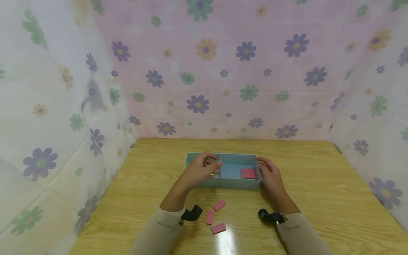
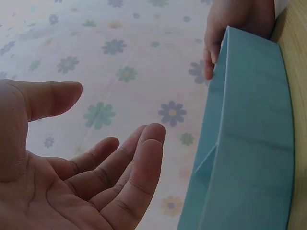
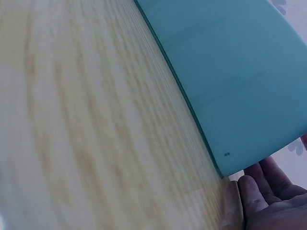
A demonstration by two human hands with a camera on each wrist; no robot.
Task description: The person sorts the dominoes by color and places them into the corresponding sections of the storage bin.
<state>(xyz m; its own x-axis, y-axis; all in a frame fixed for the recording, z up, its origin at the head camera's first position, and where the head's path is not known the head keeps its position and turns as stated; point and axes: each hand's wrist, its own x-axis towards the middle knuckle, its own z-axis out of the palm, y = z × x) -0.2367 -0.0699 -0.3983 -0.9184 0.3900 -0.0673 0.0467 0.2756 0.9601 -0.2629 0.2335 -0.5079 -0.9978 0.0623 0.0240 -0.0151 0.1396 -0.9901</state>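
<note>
A light blue box point(image 1: 237, 183) with a divider point(image 1: 220, 166) stands on the table. My left hand point(image 1: 199, 171) is over its left compartment, thumb and fingers spread apart with nothing between them; the left wrist view shows that hand point(image 2: 91, 182) empty too. Partly hidden behind it is something yellow point(image 1: 212, 174) in that compartment. Pink tiles point(image 1: 248, 173) lie together in the right compartment's near right corner. My right hand point(image 1: 271, 177) rests against the box's right end, its fingers point(image 3: 273, 179) beside the end wall in the right wrist view.
Three loose pink tiles, one point(image 1: 219, 205) nearest the box, one point(image 1: 209, 216) in the middle and one point(image 1: 218, 228) closest to me, lie on the wooden table point(image 1: 153, 159) between my forearms. Flowered cloth point(image 1: 223, 117) surrounds the table's back and sides.
</note>
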